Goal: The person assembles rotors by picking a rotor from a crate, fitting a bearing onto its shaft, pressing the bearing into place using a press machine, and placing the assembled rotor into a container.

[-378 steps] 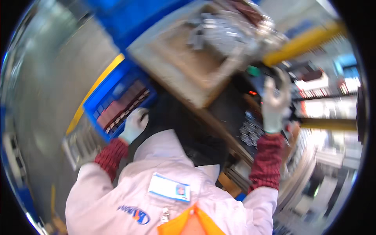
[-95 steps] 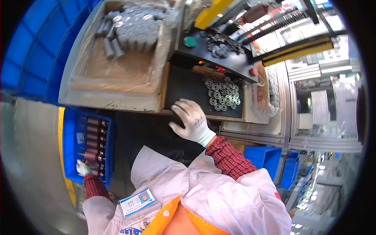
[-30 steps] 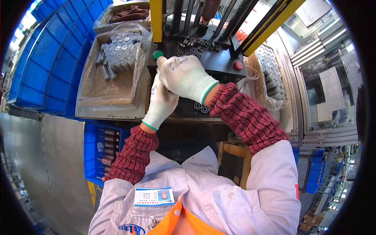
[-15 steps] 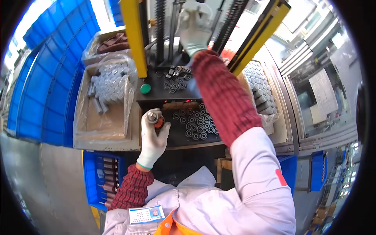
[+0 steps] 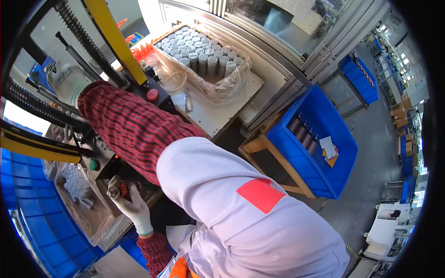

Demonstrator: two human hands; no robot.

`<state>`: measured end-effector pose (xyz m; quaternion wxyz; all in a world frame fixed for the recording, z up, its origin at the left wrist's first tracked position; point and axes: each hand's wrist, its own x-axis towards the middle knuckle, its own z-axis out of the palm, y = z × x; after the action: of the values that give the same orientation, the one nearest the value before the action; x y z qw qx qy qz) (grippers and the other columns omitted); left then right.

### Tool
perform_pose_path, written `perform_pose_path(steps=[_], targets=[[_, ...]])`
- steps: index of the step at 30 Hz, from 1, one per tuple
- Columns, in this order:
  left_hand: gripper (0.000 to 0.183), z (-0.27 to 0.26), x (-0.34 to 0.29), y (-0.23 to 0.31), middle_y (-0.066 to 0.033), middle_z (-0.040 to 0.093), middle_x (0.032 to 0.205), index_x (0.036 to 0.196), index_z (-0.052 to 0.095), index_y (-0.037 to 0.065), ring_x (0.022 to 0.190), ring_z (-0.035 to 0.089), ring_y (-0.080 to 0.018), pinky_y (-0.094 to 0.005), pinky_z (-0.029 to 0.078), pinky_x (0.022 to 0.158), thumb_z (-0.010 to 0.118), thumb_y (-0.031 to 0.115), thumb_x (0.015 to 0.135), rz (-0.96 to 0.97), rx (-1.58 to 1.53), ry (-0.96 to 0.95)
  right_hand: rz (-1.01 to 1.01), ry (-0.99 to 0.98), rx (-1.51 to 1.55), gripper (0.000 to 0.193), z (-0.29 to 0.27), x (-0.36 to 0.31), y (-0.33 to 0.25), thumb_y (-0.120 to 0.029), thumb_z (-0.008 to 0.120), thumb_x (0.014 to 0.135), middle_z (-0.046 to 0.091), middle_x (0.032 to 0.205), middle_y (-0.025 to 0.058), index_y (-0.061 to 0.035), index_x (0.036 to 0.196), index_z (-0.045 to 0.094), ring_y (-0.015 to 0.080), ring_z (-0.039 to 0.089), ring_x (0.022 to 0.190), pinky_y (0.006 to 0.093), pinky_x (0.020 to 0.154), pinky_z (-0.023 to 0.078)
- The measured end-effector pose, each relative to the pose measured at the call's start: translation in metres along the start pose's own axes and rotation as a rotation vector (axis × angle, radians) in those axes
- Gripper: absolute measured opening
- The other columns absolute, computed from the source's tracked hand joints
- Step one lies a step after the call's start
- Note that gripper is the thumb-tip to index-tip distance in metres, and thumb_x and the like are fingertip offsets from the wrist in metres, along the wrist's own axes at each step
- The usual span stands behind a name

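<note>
My left hand (image 5: pixel 133 208), in a white glove, is closed around a motor armature (image 5: pixel 123 189) with a silvery end and reddish-orange windings. It holds the part low in front of the press. My right arm reaches across to the upper left. The gloved right hand (image 5: pixel 69 83) is up among the rods and springs of the press (image 5: pixel 85 60), its fingers curled near a small metallic bit; what they grip is not clear. Small ring bearings (image 5: pixel 99 142) show partly on the press table, with my right sleeve hiding others.
A green button (image 5: pixel 93 164) and a red button (image 5: pixel 152 95) sit on the press. Plastic-lined boxes hold grey cylinders (image 5: pixel 199 60) on one side and more cylinders (image 5: pixel 76 183) on the other. A blue crate (image 5: pixel 320 153) with brown rollers stands on a wooden stand at right.
The view has swung to the right, bringing the blue crate into sight. My left hand still holds the armature; my right hand is still up in the press.
</note>
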<state>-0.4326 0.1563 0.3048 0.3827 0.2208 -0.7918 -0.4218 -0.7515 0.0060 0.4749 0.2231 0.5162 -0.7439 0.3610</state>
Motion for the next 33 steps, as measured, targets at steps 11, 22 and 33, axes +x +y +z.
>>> perform_pose_path(steps=[11,22,33], targets=[[0.042,0.0,-0.006,-0.025,-0.011,0.055,0.133,0.143,0.051,0.002,0.103,0.063,-0.0199,-0.0348,0.06,0.086,0.063,-0.005,0.104,0.001,0.008,-0.052,-0.189,0.752,0.335,0.025,-0.165,-0.122,-0.046,-0.013,0.075,0.074,0.062,0.089,0.0107,-0.0089,0.098,0.069,0.0348,0.063,0.08,0.0483,0.066,0.055],[0.039,-0.019,0.006,-0.026,-0.0163,0.062,0.139,0.141,0.057,-0.005,0.125,0.061,-0.0291,-0.0407,0.047,0.112,0.068,0.013,0.108,0.184,0.3,-0.054,0.963,0.157,-1.041,0.037,-0.519,-0.576,0.154,-0.013,0.057,0.097,0.07,0.118,0.0226,-0.0056,0.133,0.057,0.0447,0.073,0.101,0.0547,0.082,0.06],[0.047,-0.053,0.009,-0.027,-0.0163,0.066,0.129,0.141,0.056,-0.006,0.114,0.063,-0.0273,-0.041,0.049,0.106,0.071,0.023,0.108,0.029,0.298,0.101,1.796,-0.471,-0.68,0.053,-0.496,-0.662,0.178,-0.035,0.04,0.104,0.062,0.147,0.0303,-0.0005,0.135,0.067,0.0484,0.057,0.139,0.0559,0.116,0.047]])
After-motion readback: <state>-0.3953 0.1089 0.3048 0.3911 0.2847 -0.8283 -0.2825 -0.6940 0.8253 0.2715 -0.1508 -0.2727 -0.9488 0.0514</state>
